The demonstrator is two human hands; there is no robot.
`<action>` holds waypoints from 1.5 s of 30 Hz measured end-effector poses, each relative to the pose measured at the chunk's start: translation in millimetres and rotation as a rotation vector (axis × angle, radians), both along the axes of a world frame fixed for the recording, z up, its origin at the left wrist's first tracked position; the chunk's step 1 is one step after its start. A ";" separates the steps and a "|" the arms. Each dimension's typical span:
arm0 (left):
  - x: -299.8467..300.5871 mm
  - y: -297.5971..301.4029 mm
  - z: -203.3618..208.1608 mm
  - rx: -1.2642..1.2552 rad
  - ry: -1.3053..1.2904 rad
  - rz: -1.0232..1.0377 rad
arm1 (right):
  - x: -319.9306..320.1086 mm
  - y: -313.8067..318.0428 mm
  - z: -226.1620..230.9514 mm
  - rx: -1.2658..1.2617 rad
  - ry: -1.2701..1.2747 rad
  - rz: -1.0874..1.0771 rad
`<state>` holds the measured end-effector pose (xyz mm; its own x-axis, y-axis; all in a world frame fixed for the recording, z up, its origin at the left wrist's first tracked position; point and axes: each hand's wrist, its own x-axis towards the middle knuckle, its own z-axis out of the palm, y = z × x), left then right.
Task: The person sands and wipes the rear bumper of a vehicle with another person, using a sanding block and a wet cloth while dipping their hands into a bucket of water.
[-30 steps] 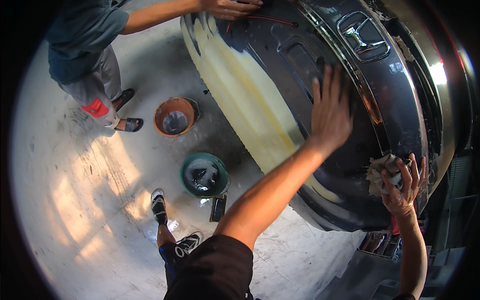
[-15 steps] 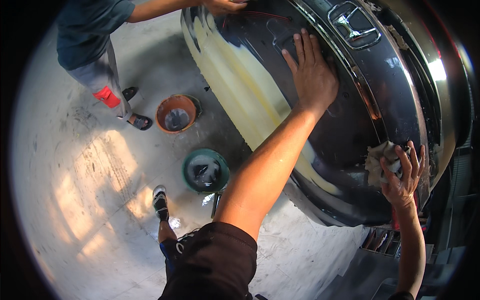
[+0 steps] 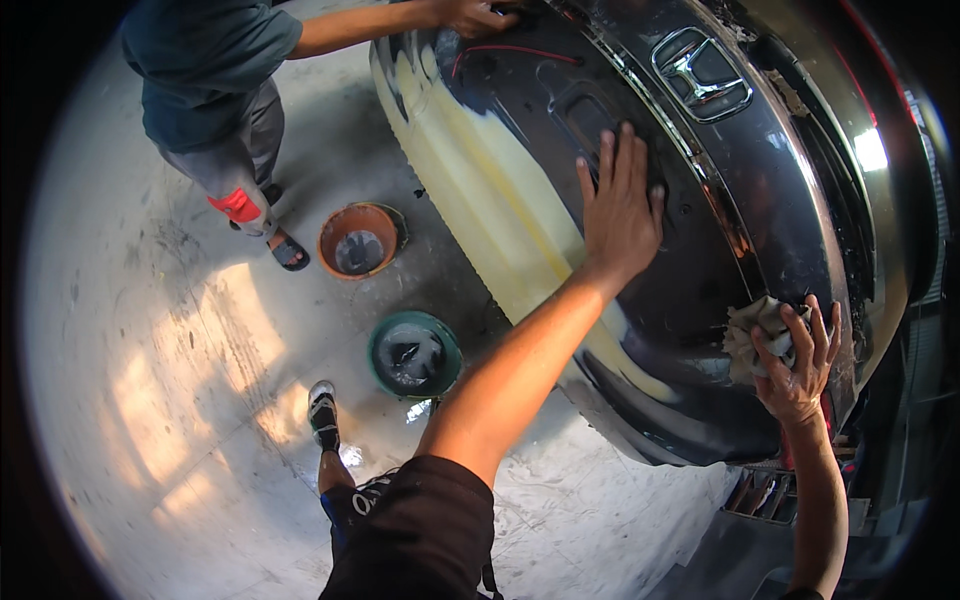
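Note:
My left hand [image 3: 622, 218] lies flat with its fingers stretched on the dark rear panel [image 3: 665, 265] of a car, just below a recessed area in it. Against the right end of the same panel, my right hand [image 3: 797, 376] presses a crumpled greyish cloth [image 3: 752, 338]; its fingers curve over the cloth's edge. Between my left forearm and the car's lower edge runs a bumper [image 3: 490, 215] with pale yellow, sanded-looking patches. A chrome strip [image 3: 715, 190] and a chrome badge [image 3: 702, 75] sit above my left hand.
At the upper left a co-worker's hand [image 3: 478, 16] touches the panel near a thin red wire [image 3: 510, 47]. An orange bucket [image 3: 330, 243] and a green basin [image 3: 371, 355] with dark contents stand on the floor. A slatted rack [image 3: 760, 497] is at lower right.
My left hand has slid down the panel, away from the chrome strip. My right hand stays on the cloth, little moved. The co-worker has shifted rightward, and the whole view has shifted slightly.

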<state>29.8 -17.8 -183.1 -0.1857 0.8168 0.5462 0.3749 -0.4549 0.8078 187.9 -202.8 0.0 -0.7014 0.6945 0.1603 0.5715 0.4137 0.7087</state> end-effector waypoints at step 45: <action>15.0 -37.6 28.7 0.110 -0.091 -0.170 | -2.4 -0.5 -3.4 0.016 -0.017 -0.030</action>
<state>44.8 -55.4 -154.4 -0.1029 0.7769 0.6211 0.2129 -0.5928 0.7767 185.5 -203.2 -3.4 -0.6833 0.7124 0.1600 0.5713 0.3852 0.7248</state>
